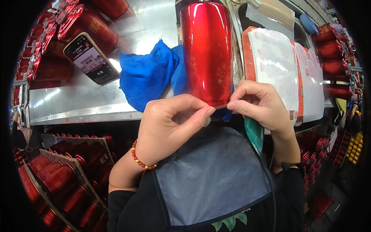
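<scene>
Red, glossy metal-looking skin covers the tall jar (206, 50), which lies lengthwise on the steel surface (85, 104) with its closer end at the near edge, between the hands. Left hand (170, 120) and right hand (262, 104) each have thumb and forefinger closed, pinching either end of a thin tan strip (221, 106) along that end. Whether the strip is already stuck down, I cannot tell.

Uneven pull between the two pinches could set the strip crooked or crease it; too hard a tug might tear it. Because the jar is rounded and its end sits at the near edge, a push from one side could roll it, or a pull toward the body could tip it off. Fingertips or grit could mark the shiny coat.

Counted: one jar between two hands; one strip; one phone (91, 58) toward the far left corner; apparently one blue cloth (147, 73), bunched near the middle of the near edge and running behind the jar; two paper stacks (272, 65) at right; one blue bowl (309, 24) beyond them; one beaded bracelet (135, 154) on the left wrist. At least three other red jars (104, 34) crowd the far left corner, overlapping too much for an exact count.
</scene>
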{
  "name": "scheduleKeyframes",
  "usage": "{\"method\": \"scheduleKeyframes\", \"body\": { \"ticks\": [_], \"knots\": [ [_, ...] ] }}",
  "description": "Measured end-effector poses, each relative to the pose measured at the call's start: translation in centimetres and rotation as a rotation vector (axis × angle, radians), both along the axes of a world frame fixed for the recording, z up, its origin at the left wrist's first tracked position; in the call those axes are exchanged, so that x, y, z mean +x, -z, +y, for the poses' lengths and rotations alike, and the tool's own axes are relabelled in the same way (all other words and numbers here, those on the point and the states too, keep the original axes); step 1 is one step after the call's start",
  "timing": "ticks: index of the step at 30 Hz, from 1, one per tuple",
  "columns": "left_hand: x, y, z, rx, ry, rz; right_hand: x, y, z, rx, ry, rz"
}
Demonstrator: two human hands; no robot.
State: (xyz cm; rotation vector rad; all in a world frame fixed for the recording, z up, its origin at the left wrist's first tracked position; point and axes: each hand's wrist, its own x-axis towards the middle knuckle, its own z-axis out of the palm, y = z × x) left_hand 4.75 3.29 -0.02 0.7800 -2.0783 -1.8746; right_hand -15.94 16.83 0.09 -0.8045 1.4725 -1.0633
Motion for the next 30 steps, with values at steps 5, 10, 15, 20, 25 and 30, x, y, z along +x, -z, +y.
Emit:
{"method": "scheduleKeyframes", "body": {
  "ticks": [5,10,15,20,25,30],
  "knots": [
    [-0.2,-0.1,-0.1,-0.012,-0.02,-0.027,-0.2,0.4,0.5,0.005,0.027,0.023],
    [-0.3,0.3,0.0,-0.077,-0.087,-0.032,-0.5,1.2,1.1,0.0,0.074,-0.008],
    [-0.6,0.4,-0.1,-0.173,-0.093,-0.033,-0.6,1.3,1.5,0.024,0.126,-0.026],
    [-0.8,0.4,-0.1,-0.195,-0.098,-0.024,-0.6,1.5,2.0,0.005,0.166,-0.022],
    [-0.5,0.6,-0.4,-0.198,-0.098,-0.051,-0.8,1.7,2.4,-0.002,0.169,-0.021],
    [0.2,1.2,-0.5,-0.066,-0.2,-0.009,-0.9,1.7,2.6,-0.019,0.183,-0.061]
  ]
}}
